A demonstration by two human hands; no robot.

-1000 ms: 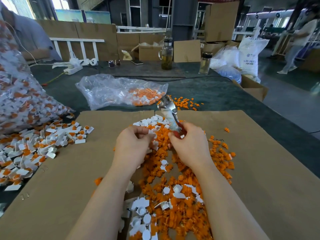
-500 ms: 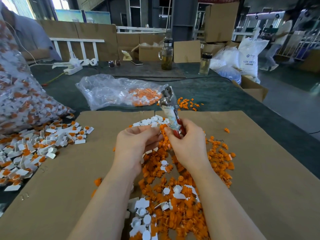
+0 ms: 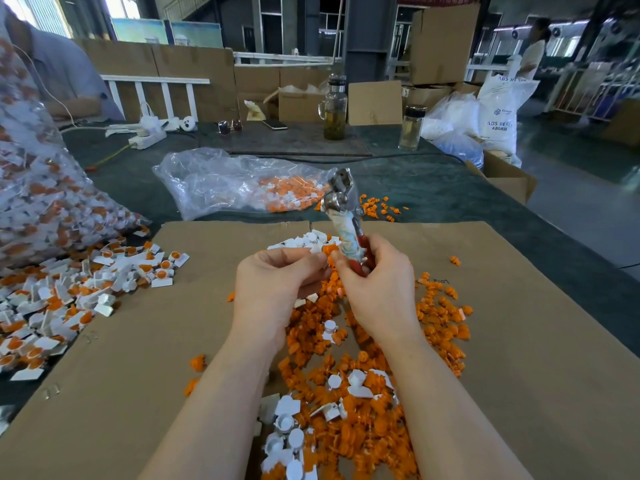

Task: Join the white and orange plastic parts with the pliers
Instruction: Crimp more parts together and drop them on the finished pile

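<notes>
Two bare forearms reach up from the near edge of the cardboard sheet point(image 3: 519, 341), over a long heap of loose orange parts point(image 3: 374, 420) with white parts point(image 3: 287, 407) scattered through it. The left hand point(image 3: 273, 289) is curled, its fingertips pinched on something small by an orange piece; what exactly it holds is too hidden to tell. The right hand point(image 3: 377, 285) touches it at the fingertips and grips the pliers point(image 3: 346, 216) by their red handles, one handle wrapped in pale tape — the metal head stands upright and tilts slightly left, above both hands. Whether its jaws are apart cannot be told.

At the sheet's left edge lies a spread of joined white-and-orange pieces point(image 3: 79, 289), spilling beside a big clear sack point(image 3: 38, 188) of the same. Past the far edge, on the dark green tabletop point(image 3: 450, 202), a flattened plastic bag point(image 3: 235, 183) holds more orange and white parts, with a few orange ones loose just to its right. Farther back stand a glass jug point(image 3: 335, 110) and a bottle point(image 3: 412, 128), cardboard boxes behind them.
</notes>
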